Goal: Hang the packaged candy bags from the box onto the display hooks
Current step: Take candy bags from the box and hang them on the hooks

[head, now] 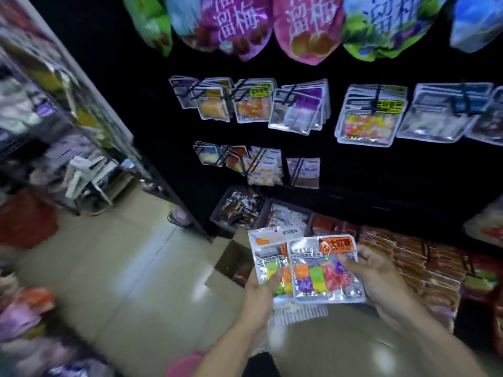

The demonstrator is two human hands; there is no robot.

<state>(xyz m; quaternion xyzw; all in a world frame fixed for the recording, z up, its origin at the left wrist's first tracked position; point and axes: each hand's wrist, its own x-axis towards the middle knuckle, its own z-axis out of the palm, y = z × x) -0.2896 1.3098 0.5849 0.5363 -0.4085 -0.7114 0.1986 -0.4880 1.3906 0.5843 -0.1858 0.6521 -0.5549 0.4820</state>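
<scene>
While left fingers (273,281) grip 1 candy bag (268,259), right fingers (347,263) pinch another (326,270).

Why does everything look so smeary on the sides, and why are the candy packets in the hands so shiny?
In the head view, the side shelves are smeared by motion blur and bent by the wide lens; the wall behind the hooks is nearly black; the candy bags held by the left hand and right hand are sharper, their silver foil throwing white glare; the floor also reflects light.

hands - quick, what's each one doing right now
Left hand: grips the rear candy bag at its lower edge.
Right hand: pinches the front candy bag at its right side.
</scene>
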